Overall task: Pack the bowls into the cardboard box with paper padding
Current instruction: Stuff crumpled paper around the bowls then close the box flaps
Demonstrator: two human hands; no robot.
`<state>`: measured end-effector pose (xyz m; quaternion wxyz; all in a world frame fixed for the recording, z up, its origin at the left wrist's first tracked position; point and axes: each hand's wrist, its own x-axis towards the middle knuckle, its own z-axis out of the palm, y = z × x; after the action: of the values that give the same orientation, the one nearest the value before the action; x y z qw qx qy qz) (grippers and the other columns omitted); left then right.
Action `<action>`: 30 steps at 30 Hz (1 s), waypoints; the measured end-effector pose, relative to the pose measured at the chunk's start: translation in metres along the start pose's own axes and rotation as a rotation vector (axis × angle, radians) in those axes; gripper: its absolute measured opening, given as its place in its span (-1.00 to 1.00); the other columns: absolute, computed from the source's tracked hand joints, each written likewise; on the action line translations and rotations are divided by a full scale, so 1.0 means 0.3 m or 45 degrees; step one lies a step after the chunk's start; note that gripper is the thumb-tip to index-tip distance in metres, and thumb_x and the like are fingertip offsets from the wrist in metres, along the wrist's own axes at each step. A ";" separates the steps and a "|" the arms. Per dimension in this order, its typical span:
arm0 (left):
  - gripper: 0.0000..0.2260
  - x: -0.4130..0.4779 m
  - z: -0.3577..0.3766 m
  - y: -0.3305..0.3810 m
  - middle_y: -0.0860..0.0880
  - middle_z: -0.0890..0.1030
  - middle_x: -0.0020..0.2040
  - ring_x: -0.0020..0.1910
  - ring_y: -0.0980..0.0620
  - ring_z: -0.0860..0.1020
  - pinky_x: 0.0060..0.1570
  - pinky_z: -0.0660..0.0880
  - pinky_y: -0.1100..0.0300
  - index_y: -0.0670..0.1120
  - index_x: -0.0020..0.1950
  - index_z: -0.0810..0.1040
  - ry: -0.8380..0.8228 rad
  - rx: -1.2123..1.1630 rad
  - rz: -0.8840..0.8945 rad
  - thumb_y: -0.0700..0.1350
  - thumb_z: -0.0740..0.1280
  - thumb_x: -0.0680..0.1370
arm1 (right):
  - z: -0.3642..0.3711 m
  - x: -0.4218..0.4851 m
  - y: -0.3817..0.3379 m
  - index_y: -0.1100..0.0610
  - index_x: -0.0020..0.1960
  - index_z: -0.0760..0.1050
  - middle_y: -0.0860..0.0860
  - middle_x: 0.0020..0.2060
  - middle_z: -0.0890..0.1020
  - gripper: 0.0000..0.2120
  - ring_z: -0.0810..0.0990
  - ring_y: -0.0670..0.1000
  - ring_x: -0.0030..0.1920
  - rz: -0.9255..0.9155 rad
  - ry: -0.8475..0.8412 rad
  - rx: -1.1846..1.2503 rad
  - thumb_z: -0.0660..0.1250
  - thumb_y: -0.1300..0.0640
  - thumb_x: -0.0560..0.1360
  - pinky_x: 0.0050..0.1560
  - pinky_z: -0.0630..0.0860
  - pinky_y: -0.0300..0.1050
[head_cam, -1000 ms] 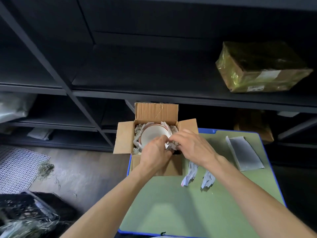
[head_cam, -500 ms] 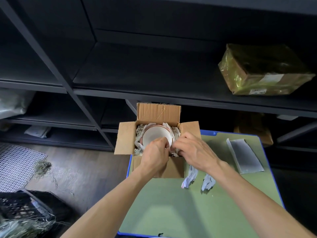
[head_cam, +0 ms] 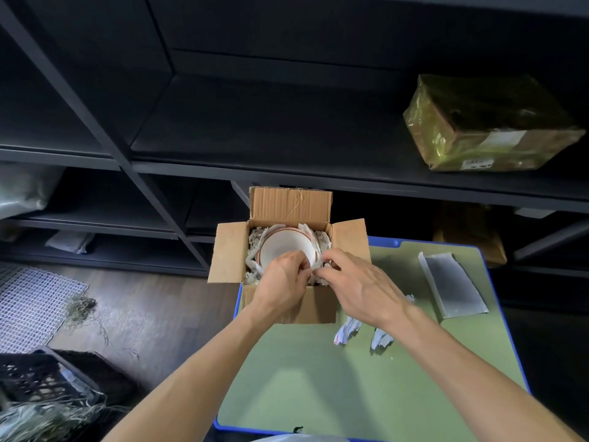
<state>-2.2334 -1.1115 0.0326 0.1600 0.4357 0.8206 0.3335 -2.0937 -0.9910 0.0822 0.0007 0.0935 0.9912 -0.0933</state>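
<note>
Bowl (head_cam: pixel 284 247), white inside with a reddish band at the rim, sits upright in the open cardboard box (head_cam: pixel 229 253). I can't tell whether more bowls are stacked under it. Paper padding (head_cam: pixel 254 240) is crumpled between bowl and box walls on the left, far and right sides.

Box stands at the far left corner of the green table (head_cam: pixel 318 378), which has a blue edge. All four flaps are open, the far one standing up.

Left hand (head_cam: pixel 282 280) reaches over the near wall of the box, fingers curled at the bowl's near rim, pinching a fold of the paper. Right hand (head_cam: pixel 360 287) is just beside it, fingers curled in, pinching the same paper at the bowl's near right side. Fingertips of both hands meet there.

On the table: two crumpled paper scraps (head_cam: pixel 347 330) under my right forearm, and a flat grey sheet (head_cam: pixel 452 285) well apart to the right.

Behind the table, dark shelving (head_cam: pixel 287 173). A parcel in yellowish film (head_cam: pixel 484 122) rests on the upper right shelf. A black crate (head_cam: pixel 47 378) stands on the floor, lower left.
</note>
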 end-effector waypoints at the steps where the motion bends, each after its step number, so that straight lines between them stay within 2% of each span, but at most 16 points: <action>1: -0.89 -0.001 0.000 -0.001 -0.03 0.55 -0.24 -0.21 -0.02 0.47 -0.24 0.40 0.07 -0.14 -0.18 0.48 0.000 0.001 -0.001 -0.19 0.31 0.54 | 0.003 -0.012 0.004 -0.05 0.20 0.52 -0.10 0.13 0.46 -0.65 0.50 0.02 0.04 -0.003 -0.001 0.011 0.29 0.28 0.49 -0.18 0.51 -0.08; 5: -0.89 -0.007 -0.001 0.001 -0.03 0.56 -0.23 -0.20 -0.02 0.47 -0.22 0.39 0.08 -0.14 -0.17 0.49 0.009 0.007 0.016 -0.18 0.32 0.55 | 0.026 -0.038 0.009 -0.01 0.21 0.48 -0.11 0.04 0.54 -0.66 0.52 0.00 0.06 -0.042 0.027 0.017 0.25 0.29 0.51 0.01 0.50 -0.15; 10: -0.90 -0.008 -0.004 0.004 -0.02 0.55 -0.23 -0.20 -0.02 0.46 -0.23 0.39 0.07 -0.14 -0.18 0.49 0.010 0.011 0.027 -0.20 0.32 0.54 | 0.056 -0.029 0.011 0.07 0.05 0.56 -0.04 -0.02 0.62 -0.77 0.55 0.04 0.08 -0.080 0.117 0.013 0.29 0.31 0.48 0.22 0.40 -0.16; 14: -0.90 -0.009 -0.003 0.003 -0.02 0.54 -0.23 -0.20 -0.01 0.46 -0.23 0.39 0.08 -0.13 -0.18 0.48 0.009 0.006 0.022 -0.19 0.32 0.54 | 0.052 -0.033 -0.001 0.07 0.05 0.63 -0.06 -0.02 0.62 -0.72 0.55 0.03 0.13 -0.094 0.090 -0.055 0.28 0.29 0.41 0.25 0.38 -0.15; 19: -0.90 -0.014 -0.005 0.006 -0.02 0.55 -0.23 -0.21 0.00 0.46 -0.26 0.36 0.13 -0.15 -0.17 0.49 0.007 0.016 0.018 -0.19 0.30 0.54 | 0.013 -0.046 -0.009 0.03 0.08 0.65 -0.08 0.00 0.57 -0.65 0.49 0.04 0.13 -0.085 0.006 -0.123 0.34 0.28 0.35 0.18 0.47 -0.13; 26: -0.90 -0.015 -0.001 0.003 -0.01 0.54 -0.24 -0.22 -0.01 0.46 -0.26 0.41 0.06 -0.14 -0.18 0.48 0.003 0.023 0.022 -0.18 0.30 0.54 | -0.011 -0.012 -0.015 -0.02 0.09 0.65 -0.15 -0.05 0.62 -0.61 0.41 0.01 0.18 -0.039 -0.194 -0.237 0.22 0.26 0.38 0.28 0.29 -0.12; 30: -0.90 -0.015 0.001 0.004 -0.01 0.54 -0.24 -0.21 -0.02 0.47 -0.24 0.42 0.02 -0.14 -0.19 0.48 -0.003 0.018 0.029 -0.19 0.30 0.54 | -0.033 0.018 -0.027 0.01 0.04 0.66 -0.11 -0.10 0.60 -0.62 0.37 0.04 0.15 -0.049 -0.258 -0.260 0.18 0.26 0.39 0.28 0.30 -0.02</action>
<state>-2.2300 -1.1146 0.0330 0.1540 0.4467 0.8177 0.3288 -2.1003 -0.9961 0.0933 0.1085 0.0642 0.9920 -0.0010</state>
